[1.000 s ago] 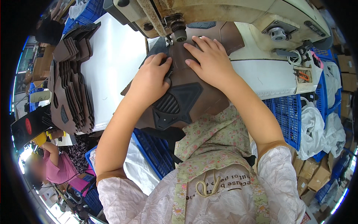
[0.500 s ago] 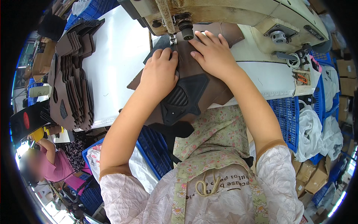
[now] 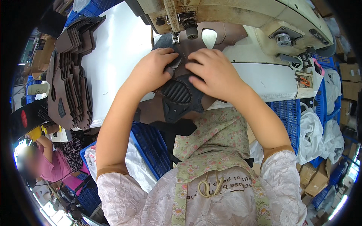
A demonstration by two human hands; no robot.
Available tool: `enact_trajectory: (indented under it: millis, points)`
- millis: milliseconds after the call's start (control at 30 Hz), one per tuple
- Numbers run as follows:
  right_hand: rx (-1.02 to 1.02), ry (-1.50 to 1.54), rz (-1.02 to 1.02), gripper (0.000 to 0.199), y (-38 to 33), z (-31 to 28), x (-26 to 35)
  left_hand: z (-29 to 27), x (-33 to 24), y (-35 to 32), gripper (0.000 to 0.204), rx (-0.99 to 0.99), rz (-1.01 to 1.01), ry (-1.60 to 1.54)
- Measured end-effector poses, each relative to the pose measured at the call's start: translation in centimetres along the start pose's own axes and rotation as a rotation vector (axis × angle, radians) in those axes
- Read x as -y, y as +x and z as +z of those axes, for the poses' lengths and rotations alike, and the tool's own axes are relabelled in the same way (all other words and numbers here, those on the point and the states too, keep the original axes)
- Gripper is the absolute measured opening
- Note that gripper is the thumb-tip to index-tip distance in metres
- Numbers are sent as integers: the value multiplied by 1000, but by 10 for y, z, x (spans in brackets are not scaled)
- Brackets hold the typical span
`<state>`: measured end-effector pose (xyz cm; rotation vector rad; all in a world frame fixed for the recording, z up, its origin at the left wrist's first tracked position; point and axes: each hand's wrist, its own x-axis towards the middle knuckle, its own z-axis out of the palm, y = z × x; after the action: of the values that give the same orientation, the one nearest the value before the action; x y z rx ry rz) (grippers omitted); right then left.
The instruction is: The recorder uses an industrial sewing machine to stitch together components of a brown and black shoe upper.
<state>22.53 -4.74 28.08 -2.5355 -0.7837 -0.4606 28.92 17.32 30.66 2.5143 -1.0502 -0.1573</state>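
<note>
A brown leather piece point(image 3: 151, 110) with a black panel lies across the sewing machine bed and hangs over the table's front edge. The panel carries a ribbed oval patch point(image 3: 177, 91). My left hand point(image 3: 152, 69) bends its fingers and thumb round a raised fold on the piece's left part. Opposite it, my right hand point(image 3: 217, 71) has curled fingers gripping the leather, with the fingertips partly hidden. Just beyond both hands, the presser foot point(image 3: 175, 37) stands at the black part of the piece. Farther right, an oval hole point(image 3: 209, 38) shows the pale bed beneath.
The sewing machine point(image 3: 241, 15) arches over the far side. A stack of brown leather pieces point(image 3: 71, 83) lies at the table's left. Blue crates point(image 3: 285, 120) stand below the right edge, another blue crate point(image 3: 152, 150) by my left elbow. A person in pink point(image 3: 56, 164) is at far left.
Both hands have drawn nearer to me, and their fingers have bent round the leather. The right hand has uncovered the oval hole. The leather has shifted slightly under the machine.
</note>
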Motion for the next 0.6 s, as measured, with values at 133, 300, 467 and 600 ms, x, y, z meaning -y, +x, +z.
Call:
enact_trajectory:
  millis: [133,300,467,600]
  points:
    - [232,63,-127,54,-10,-22,15,-9,4,4,52,56,-8,-63]
    - [392,-52,-202,72,-26,-25,28,-11,1,6,51,70,-15,-45]
    - [281,53,-261,53,-37,-12,30,-12,0,6,51,73,-21,-22]
    - [35,4,-207,39,-40,0,35,-11,1,4,53,57,-3,-19]
